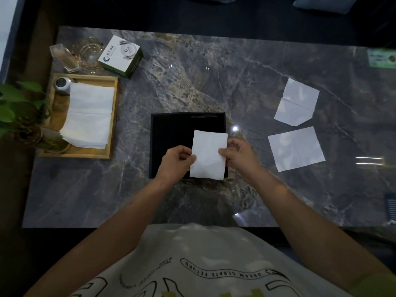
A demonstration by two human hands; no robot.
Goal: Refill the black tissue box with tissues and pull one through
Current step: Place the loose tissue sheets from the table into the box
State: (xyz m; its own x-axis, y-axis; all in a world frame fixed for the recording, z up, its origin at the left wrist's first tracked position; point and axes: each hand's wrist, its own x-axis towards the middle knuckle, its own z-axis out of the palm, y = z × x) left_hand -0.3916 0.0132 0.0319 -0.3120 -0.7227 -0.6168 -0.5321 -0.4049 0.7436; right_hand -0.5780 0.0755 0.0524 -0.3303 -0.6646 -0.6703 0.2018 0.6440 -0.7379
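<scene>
Both hands, left [176,160] & right [237,154], fingers pinching folded tissue [209,154] above black tissue box [169,133].

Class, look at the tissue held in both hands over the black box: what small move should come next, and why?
Probably lower the folded tissue into the black tissue box. The left hand and right hand pinch its side edges directly above the box, and I cannot see any tissue inside it.

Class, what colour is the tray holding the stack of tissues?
Light natural wood tray, seen in the head view.
</scene>
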